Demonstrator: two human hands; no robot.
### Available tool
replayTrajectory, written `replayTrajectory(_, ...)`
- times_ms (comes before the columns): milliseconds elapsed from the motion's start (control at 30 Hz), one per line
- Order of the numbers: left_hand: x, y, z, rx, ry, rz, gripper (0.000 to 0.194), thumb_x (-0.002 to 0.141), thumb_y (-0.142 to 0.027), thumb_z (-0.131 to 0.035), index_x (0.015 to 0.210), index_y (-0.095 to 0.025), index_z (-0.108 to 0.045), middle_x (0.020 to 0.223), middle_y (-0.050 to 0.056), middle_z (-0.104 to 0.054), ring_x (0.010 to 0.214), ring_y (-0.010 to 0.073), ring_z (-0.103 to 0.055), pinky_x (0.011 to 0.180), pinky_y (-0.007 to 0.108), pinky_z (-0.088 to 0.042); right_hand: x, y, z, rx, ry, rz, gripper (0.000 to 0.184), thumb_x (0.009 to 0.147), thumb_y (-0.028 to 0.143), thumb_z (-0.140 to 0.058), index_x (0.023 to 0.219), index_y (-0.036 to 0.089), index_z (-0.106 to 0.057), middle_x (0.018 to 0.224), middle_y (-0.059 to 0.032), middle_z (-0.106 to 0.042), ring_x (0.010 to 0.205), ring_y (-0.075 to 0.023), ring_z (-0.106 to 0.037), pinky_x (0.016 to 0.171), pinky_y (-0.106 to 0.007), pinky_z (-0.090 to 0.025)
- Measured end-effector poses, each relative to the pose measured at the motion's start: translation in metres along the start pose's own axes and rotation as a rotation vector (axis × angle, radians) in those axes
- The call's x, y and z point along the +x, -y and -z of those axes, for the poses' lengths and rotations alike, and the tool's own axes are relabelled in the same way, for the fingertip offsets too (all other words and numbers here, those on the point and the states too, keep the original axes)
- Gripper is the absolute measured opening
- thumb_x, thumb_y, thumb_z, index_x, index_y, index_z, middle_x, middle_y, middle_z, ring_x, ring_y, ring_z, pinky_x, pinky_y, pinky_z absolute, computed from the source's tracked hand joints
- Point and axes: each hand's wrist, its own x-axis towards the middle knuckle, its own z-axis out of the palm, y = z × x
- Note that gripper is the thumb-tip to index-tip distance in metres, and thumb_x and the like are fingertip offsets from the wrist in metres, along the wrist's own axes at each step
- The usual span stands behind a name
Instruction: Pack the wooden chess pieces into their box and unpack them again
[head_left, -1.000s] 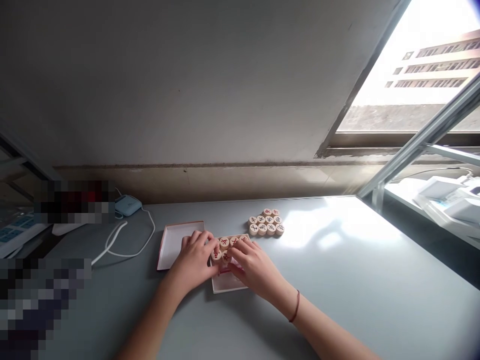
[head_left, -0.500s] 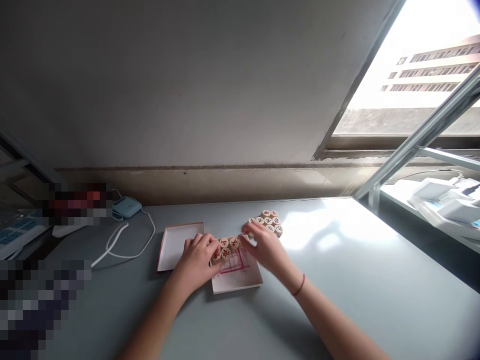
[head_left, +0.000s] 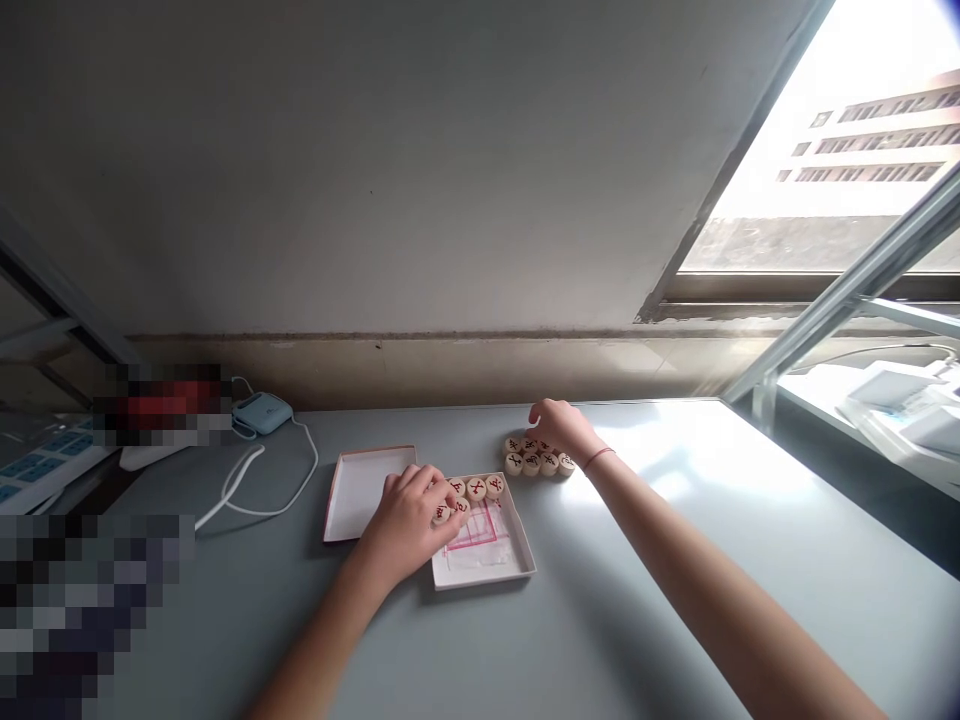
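My left hand (head_left: pixel 412 515) rests at the left side of a shallow white box (head_left: pixel 484 572). Its curled fingers and thumb lie around round wooden Chinese chess pieces (head_left: pixel 476 489) with red characters at the box's far end. Part of these pieces is hidden under the fingers. Beyond the box to the right, my right hand (head_left: pixel 562 428) is bent down over a cluster of Chinese chess pieces with dark characters (head_left: pixel 531 464) on the table. Its fingers are curled, and whatever lies between them is hidden.
An open box lid (head_left: pixel 367 495) lies left of the box on the grey table (head_left: pixel 660 560). A light-blue device (head_left: pixel 262 412) with a white cable (head_left: pixel 238 480) stands at the back left. Metal frame bars (head_left: pixel 795 335) and a window edge the right side.
My right hand has left the box and moved away to the right, over the table cluster. Another red piece now shows in the box's far row. My left hand has stayed at the pieces.
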Motion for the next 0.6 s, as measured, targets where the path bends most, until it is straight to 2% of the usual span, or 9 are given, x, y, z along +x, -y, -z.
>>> replayTrajectory(100,0.000,-0.003,-0.003,-0.007,-0.056,-0.044,0.005,0.084,-0.025,-0.056,0.081,-0.022,-0.058,0.087,0.000,-0.063,0.084,0.0180,-0.056,0.077,0.034,-0.042,-0.001,0.001,0.004,0.017,-0.025,0.016,0.023,0.071,0.018,-0.065,0.094,0.016,-0.069,0.091,-0.0118,-0.070,0.076,-0.0210,-0.066,0.059,-0.025,-0.041)
replayTrajectory(167,0.001,-0.005,-0.005,-0.009,-0.102,-0.039,0.004,0.085,-0.024,-0.055,0.084,-0.022,-0.058,0.089,0.000,-0.064,0.085,0.0186,-0.057,0.077,0.034,-0.043,-0.009,0.007,0.010,0.031,-0.074,0.030,0.027,0.078,0.020,-0.061,0.104,0.016,-0.066,0.095,-0.0112,-0.070,0.083,-0.0220,-0.066,0.065,-0.026,-0.043)
replayTrajectory(233,0.001,-0.006,-0.008,-0.013,-0.166,-0.008,0.006,0.085,-0.022,-0.055,0.090,-0.022,-0.058,0.093,0.002,-0.065,0.089,0.0201,-0.057,0.079,0.035,-0.045,-0.026,0.017,0.014,0.100,-0.177,0.087,0.031,0.086,0.024,-0.053,0.116,0.019,-0.059,0.100,-0.0094,-0.070,0.088,-0.0215,-0.065,0.072,-0.028,-0.045)
replayTrajectory(300,0.001,-0.006,-0.010,-0.028,-0.240,0.015,0.016,0.086,-0.025,-0.055,0.102,-0.022,-0.057,0.100,0.004,-0.064,0.096,0.0220,-0.057,0.084,0.037,-0.047,-0.052,0.031,0.014,0.305,-0.315,0.223,0.032,0.089,0.030,-0.050,0.119,0.020,-0.055,0.103,-0.0088,-0.070,0.083,-0.0206,-0.066,0.074,-0.031,-0.047)
replayTrajectory(333,0.001,-0.007,-0.011,-0.040,-0.270,0.015,0.024,0.087,-0.028,-0.055,0.110,-0.023,-0.055,0.106,0.006,-0.063,0.100,0.0228,-0.057,0.086,0.038,-0.048,-0.067,0.039,0.012,0.432,-0.304,0.293,0.031,0.088,0.034,-0.052,0.117,0.021,-0.055,0.103,-0.0085,-0.070,0.075,-0.0190,-0.066,0.071,-0.031,-0.049)
replayTrajectory(433,0.000,-0.008,-0.015,-0.101,-0.288,-0.044,0.045,0.091,-0.036,-0.052,0.133,-0.028,-0.040,0.120,0.008,-0.058,0.110,0.0231,-0.056,0.092,0.038,-0.049,-0.110,0.057,0.001,0.797,-0.055,0.410,0.032,0.085,0.041,-0.056,0.112,0.024,-0.055,0.099,-0.0062,-0.070,0.065,-0.0156,-0.066,0.062,-0.030,-0.053)
replayTrajectory(500,0.000,-0.009,-0.018,-0.152,-0.244,-0.111,0.046,0.094,-0.034,-0.047,0.138,-0.030,-0.034,0.123,0.008,-0.056,0.112,0.0216,-0.057,0.093,0.037,-0.050,-0.128,0.064,-0.008,0.948,0.026,0.429,0.028,0.085,0.041,-0.056,0.107,0.023,-0.057,0.094,-0.0054,-0.069,0.066,-0.0151,-0.066,0.060,-0.028,-0.054)
replayTrajectory(600,-0.001,-0.011,-0.024,-0.203,-0.218,-0.159,0.040,0.096,-0.026,-0.043,0.136,-0.029,-0.037,0.120,0.007,-0.057,0.111,0.0194,-0.058,0.092,0.034,-0.051,-0.134,0.063,-0.016,1.085,0.059,0.383,0.025,0.085,0.044,-0.057,0.096,0.021,-0.059,0.083,-0.0038,-0.067,0.066,-0.0150,-0.064,0.058,-0.028,-0.053)
